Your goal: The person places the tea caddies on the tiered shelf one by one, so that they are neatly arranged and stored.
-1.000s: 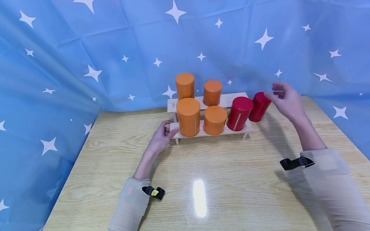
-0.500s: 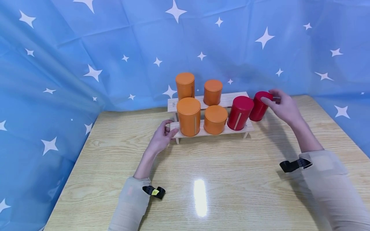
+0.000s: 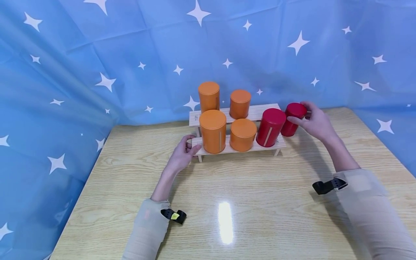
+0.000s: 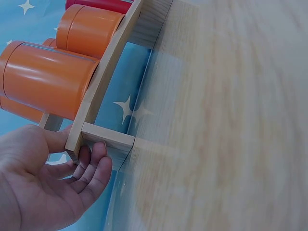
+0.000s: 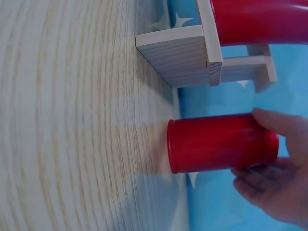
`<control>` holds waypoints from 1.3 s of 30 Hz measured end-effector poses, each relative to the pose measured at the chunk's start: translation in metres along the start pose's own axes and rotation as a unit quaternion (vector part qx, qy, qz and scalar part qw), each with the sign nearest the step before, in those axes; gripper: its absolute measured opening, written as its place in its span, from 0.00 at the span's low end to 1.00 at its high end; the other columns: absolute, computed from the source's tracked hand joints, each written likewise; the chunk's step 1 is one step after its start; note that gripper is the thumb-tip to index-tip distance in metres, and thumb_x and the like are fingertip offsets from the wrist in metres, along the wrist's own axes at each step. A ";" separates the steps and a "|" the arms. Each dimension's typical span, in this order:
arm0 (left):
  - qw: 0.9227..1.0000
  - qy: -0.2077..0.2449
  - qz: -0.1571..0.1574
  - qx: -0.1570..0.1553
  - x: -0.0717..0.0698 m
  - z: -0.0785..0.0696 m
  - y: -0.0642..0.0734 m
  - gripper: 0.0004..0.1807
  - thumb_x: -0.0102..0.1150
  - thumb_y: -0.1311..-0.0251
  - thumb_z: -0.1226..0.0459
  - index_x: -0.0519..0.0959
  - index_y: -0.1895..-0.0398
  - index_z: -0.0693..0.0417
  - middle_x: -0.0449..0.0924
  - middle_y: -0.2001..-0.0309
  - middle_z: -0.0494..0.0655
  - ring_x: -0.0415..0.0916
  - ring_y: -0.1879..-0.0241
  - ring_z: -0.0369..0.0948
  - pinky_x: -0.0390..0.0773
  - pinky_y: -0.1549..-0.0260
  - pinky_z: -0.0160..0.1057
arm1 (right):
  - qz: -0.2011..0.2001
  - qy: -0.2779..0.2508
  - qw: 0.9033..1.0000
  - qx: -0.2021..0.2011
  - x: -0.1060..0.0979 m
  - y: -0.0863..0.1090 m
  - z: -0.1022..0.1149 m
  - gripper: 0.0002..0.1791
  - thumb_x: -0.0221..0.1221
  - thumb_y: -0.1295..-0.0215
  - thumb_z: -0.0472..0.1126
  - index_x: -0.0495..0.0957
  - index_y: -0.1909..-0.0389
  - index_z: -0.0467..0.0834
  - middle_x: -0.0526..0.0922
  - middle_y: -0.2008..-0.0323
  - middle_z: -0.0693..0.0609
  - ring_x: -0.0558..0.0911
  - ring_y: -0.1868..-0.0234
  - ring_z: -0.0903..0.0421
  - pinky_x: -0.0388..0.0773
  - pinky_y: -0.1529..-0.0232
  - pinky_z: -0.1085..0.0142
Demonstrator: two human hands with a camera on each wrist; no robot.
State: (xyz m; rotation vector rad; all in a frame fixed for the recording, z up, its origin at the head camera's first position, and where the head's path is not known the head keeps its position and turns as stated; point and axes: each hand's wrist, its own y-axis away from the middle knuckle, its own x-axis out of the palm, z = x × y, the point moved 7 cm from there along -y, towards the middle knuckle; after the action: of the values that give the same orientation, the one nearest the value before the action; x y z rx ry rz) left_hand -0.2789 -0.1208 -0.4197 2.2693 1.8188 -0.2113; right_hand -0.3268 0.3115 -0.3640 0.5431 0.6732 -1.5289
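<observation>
My left hand [image 3: 180, 155] grips the left end of a two-tier wooden shelf rack [image 3: 227, 151]. In the left wrist view its thumb lies over the lower board's end and its fingers curl beneath. On the lower tier stand a tall orange canister [image 3: 212, 133], a short orange canister [image 3: 242, 135] and a red canister [image 3: 270, 128]. The upper tier carries two more orange canisters. My right hand [image 3: 318, 122] holds another red canister [image 5: 219, 144] near its lid, thumb on one side and fingers on the other. That canister is upright on the table, just right of the rack.
The pale wood-grain table [image 3: 260, 202] extends in front of the rack and to both sides. A blue cloth with white stars [image 3: 156, 43] hangs close behind the rack. A black wrist camera [image 3: 328, 186] juts out from the right sleeve.
My right hand has come down and left onto the red canister beside the rack and taken hold of it near the lid. The left hand and the rack have stayed in place.
</observation>
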 end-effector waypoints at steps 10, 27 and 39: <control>1.000 0.002 -0.002 -0.001 0.000 0.003 -0.003 0.28 0.58 0.27 0.63 0.62 0.29 0.58 0.63 0.64 0.48 0.66 0.67 0.41 0.84 0.53 0.44 | -0.056 -0.003 0.998 -0.010 -0.007 0.003 0.000 0.43 0.65 0.33 0.55 0.62 0.28 0.34 0.74 0.42 0.33 0.74 0.44 0.37 0.69 0.66 0.78; 1.000 0.002 -0.004 -0.002 0.000 0.004 -0.003 0.29 0.58 0.27 0.62 0.62 0.28 0.59 0.62 0.63 0.48 0.65 0.67 0.40 0.84 0.52 0.44 | -0.183 -0.051 0.981 -0.027 -0.045 0.017 0.032 0.39 0.70 0.38 0.52 0.69 0.28 0.46 0.76 0.43 0.49 0.73 0.55 0.68 0.71 0.54 0.74; 1.000 -0.003 -0.005 0.002 0.000 0.003 -0.002 0.27 0.58 0.27 0.63 0.63 0.29 0.59 0.63 0.62 0.49 0.67 0.67 0.41 0.85 0.53 0.45 | -0.199 -0.055 0.977 -0.047 -0.054 0.021 0.066 0.40 0.72 0.40 0.51 0.69 0.28 0.50 0.76 0.39 0.48 0.75 0.49 0.63 0.73 0.47 0.73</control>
State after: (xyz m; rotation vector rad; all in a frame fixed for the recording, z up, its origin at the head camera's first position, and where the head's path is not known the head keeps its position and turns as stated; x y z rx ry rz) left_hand -0.2807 -0.1216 -0.4225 2.2603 1.8294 -0.2237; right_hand -0.2984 0.3039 -0.2816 0.2563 0.7956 -1.8747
